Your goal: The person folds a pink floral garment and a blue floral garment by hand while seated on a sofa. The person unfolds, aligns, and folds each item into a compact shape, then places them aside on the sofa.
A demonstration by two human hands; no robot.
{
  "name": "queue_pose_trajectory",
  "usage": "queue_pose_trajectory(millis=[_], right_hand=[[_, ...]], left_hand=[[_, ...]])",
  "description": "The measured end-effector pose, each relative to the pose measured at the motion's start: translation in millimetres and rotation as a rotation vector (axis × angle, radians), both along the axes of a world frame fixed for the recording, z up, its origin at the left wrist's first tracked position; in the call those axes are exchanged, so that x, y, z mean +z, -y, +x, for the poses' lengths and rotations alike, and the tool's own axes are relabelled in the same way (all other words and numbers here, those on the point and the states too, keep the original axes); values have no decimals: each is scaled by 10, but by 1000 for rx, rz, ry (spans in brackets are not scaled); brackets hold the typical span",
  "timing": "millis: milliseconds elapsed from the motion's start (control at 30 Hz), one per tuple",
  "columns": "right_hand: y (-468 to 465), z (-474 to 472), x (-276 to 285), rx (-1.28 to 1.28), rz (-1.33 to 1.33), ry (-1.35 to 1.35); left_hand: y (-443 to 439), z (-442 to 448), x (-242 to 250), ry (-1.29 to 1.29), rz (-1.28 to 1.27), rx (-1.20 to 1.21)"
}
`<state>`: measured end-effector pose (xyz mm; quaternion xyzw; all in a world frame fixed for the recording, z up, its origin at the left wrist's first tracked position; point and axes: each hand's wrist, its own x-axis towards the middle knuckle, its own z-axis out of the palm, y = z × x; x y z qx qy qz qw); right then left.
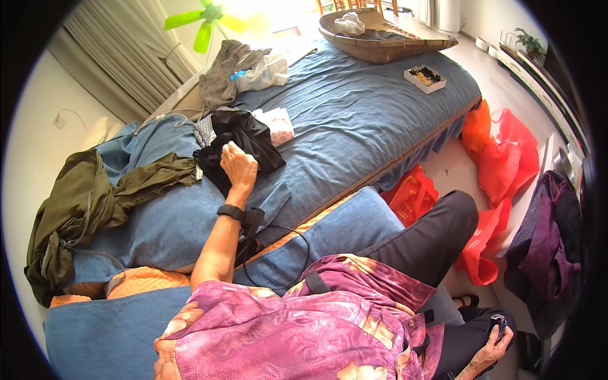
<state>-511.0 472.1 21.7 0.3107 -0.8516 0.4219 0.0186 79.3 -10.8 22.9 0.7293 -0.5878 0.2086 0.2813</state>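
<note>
My left hand (239,164) rests on a heap of black cloth (256,142) on the blue-covered sofa (327,114), its fingers curled at the fabric; whether they grip it cannot be told. A checked cloth (204,130) and a white packet with a reddish pattern (280,127) lie against the heap. Low at the right, my right hand (496,344) holds a small dark object (498,323) over my dark trouser leg. What the object is cannot be made out. A black strap with a cable circles my left wrist.
Olive-green clothing (80,199) drapes over the sofa's left part. Behind lie a plastic bag (263,73), a woven basket (380,47) and a small open box (425,78). Red bags (508,156) stand on the floor at right, near hanging purple clothing (546,237). A green-bladed fan (210,14) stands behind.
</note>
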Motion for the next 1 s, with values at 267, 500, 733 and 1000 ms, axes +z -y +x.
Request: queue_pose_trajectory(millis=[267,500,733,1000], right_hand=[[172,127,0,42,-217,84],[303,178,352,-38,-185,87],[-117,392,413,-33,-618,467],[-554,787,1011,-7,-962,506]], left_hand=[[506,591,-246,106,439,91],[552,-712,-230,366,163,-495],[-458,-2791,384,-181,212,-1258],[-1885,-4027,619,-506,851,-2038]])
